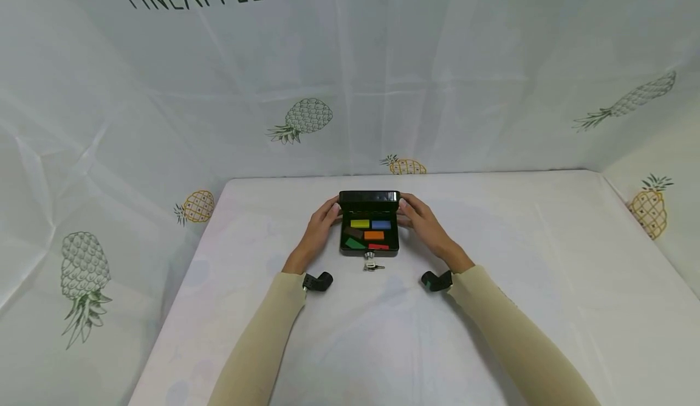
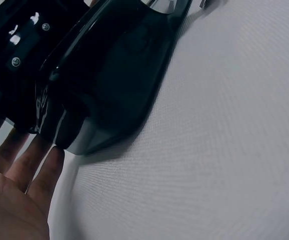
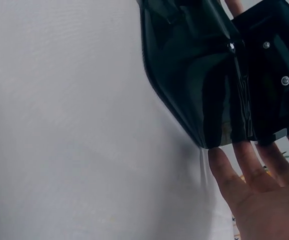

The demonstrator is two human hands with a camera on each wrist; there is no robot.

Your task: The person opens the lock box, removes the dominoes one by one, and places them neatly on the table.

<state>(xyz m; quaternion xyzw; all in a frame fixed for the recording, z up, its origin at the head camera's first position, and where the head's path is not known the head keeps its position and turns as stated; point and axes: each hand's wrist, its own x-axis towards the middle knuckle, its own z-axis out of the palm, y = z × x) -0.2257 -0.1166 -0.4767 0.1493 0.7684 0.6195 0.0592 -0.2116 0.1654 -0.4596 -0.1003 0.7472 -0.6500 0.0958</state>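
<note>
A black lidded metal box (image 1: 396, 236), its lid (image 1: 369, 197) standing up, sits between my hands on the white-covered table. Inside lie small blocks: a yellow block (image 1: 360, 223), a blue block (image 1: 381, 225), an orange block (image 1: 374, 235), a brown block (image 1: 354, 233), a green block (image 1: 355, 244) and a red block (image 1: 378, 247). At the left rear corner my left hand (image 1: 319, 227) touches the box with nearly straight fingers (image 2: 47, 175). Mirroring it, my right hand (image 1: 429, 228) rests extended fingers (image 3: 227, 172) against the right rear corner. The fingertips are partly hidden.
A small silver lock with keys (image 1: 370, 264) hangs at the box's front. The white tabletop (image 1: 519, 260) spreads out around it. Behind and beside the table hangs a pineapple-printed cloth (image 1: 383, 90). Each wrist wears a black camera (image 1: 319, 282).
</note>
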